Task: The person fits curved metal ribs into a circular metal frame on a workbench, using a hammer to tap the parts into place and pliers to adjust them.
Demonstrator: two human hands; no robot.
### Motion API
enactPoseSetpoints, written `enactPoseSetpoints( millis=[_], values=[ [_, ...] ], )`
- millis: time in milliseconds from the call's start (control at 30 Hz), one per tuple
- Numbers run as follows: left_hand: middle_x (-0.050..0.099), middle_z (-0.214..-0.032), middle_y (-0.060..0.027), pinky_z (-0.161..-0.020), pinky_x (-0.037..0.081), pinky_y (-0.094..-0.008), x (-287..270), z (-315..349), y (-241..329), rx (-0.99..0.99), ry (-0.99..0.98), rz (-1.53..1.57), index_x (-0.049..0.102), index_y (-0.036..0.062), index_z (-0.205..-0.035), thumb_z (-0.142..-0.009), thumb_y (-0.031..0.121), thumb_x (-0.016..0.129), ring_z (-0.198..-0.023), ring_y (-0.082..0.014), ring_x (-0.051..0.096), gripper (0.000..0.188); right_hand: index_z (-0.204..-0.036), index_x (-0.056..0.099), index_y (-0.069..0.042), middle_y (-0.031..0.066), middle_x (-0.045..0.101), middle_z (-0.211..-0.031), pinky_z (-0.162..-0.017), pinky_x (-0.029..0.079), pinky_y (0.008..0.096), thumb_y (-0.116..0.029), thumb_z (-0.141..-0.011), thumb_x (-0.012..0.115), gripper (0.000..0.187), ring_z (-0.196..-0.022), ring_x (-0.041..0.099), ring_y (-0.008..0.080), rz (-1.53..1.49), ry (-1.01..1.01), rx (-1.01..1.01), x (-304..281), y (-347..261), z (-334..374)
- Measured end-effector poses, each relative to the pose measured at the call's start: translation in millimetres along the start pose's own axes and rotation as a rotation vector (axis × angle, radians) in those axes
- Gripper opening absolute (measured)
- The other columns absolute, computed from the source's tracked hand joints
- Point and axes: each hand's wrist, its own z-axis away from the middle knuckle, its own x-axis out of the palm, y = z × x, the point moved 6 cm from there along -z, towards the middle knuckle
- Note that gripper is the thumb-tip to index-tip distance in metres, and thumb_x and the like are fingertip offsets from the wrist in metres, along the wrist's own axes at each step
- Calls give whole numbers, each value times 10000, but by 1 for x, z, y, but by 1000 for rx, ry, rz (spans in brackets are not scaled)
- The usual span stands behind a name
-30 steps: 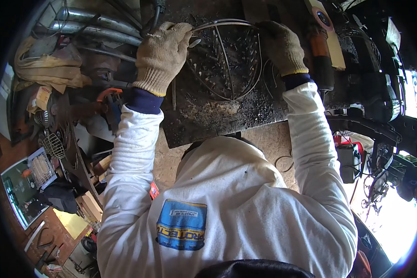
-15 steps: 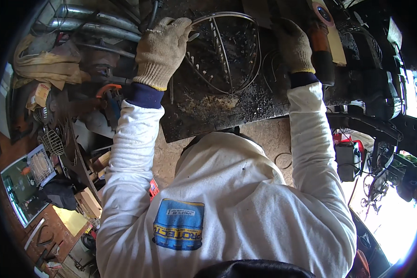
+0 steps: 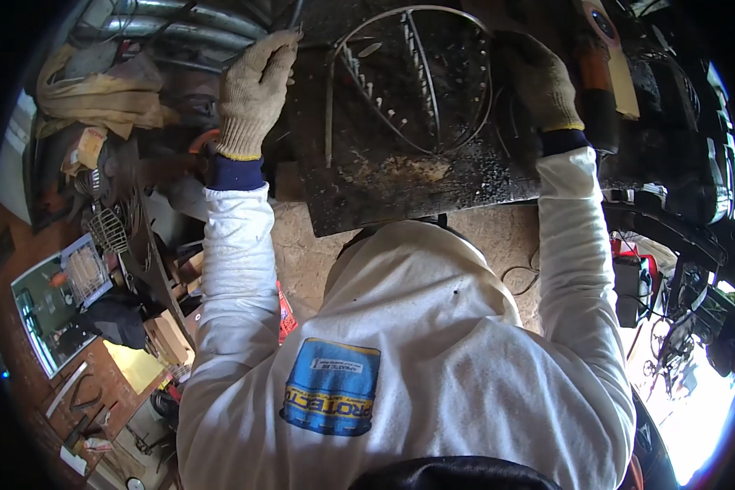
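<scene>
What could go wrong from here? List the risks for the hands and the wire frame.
1. The round wire frame lies on a dark, scorched plate; if either is hot or sharp, the knitted gloves may give thin cover.
2. The left hand sits at the plate's left edge, the right hand by the frame's right rim; the frame could slide or spring.
3. The floor to the left holds a clutter of scrap, a likely trip hazard.

Head-worn fisheye view, looking steeply down from close above over white-sleeved chest and forearms onto the dark scorched counter (image 3: 400,175), edges bowing toward a black rim, cluttered floor (image 3: 302,253) spreading left and right.
</scene>
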Motion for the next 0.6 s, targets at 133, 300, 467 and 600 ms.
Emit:
enactPoseSetpoints(
  millis=[133,300,467,600],
  values=[
    [763,-1090,-55,-764,594,-271,-7,20,-27,-44,5,7,738,71,-1214,-999,130,691,-893,-119,714,228,-1249,740,-163,86,755,-1197,-996,517,355,-345,-968,639,350,-1149,704,245,132,-4,3,3,-13,3],
    [772,-1108,-106,-857,595,-337,15,15,11,364,27,-250,757,89,-1149,-951,189,730,-1000,-271,753,224,-1250,742,-171,79,758,-1192,-967,528,335,-366,-958,682,356,-1123,713,232,-32,51,-31,0,3,-9],
    [757,-1145,-104,-884,574,-355,32,16,5,228,-5,-371,723,107,-1179,-970,228,706,-1047,-288,733,242,-1242,746,-170,83,758,-1183,-950,533,336,-380,-960,688,357,-1110,716,225,-5,35,-88,2,-8,-17],
    [762,-1098,-108,-835,589,-381,40,15,9,221,39,-446,718,123,-1156,-954,217,716,-1008,-318,738,223,-1222,754,-182,98,752,-1176,-951,537,359,-363,-970,667,323,-1122,712,268,-74,-28,-99,16,-5,-19]
  ],
)
